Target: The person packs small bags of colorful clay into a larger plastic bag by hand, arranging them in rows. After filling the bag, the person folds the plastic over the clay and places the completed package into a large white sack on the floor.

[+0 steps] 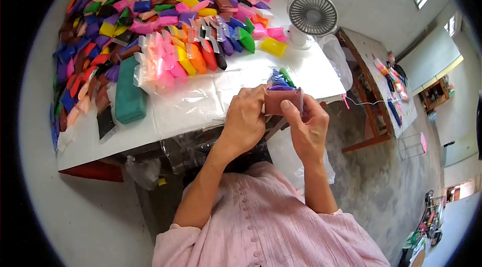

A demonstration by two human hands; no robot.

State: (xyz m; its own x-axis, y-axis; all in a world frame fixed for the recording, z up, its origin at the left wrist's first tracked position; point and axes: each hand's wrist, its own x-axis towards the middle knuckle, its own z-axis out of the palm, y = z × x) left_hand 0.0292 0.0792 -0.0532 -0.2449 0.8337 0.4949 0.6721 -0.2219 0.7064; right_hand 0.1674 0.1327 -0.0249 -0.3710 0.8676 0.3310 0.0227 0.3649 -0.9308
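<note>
Near the table's front edge, my left hand (245, 119) and my right hand (310, 125) hold a small brown packet (279, 104) between them. My right thumb presses on its front face, and my left fingers close on its left edge. The packet looks soft and flat, with a clear plastic edge. A purple-blue packet (282, 88) shows just behind its top. Beyond that, a green packet (287, 77) and a blue packet (275, 77) overlap my hands' outline in this view. To the left, clear plastic bags (183, 104) lie flat on the white table.
A big heap of coloured packets (150, 11) covers the back left of the table (95, 145). Rows of upright packets (188, 58) stand in front, beside a green block (129, 91). A yellow packet (273, 46) lies near a white fan (312, 16). Another table (364, 48) stands at right.
</note>
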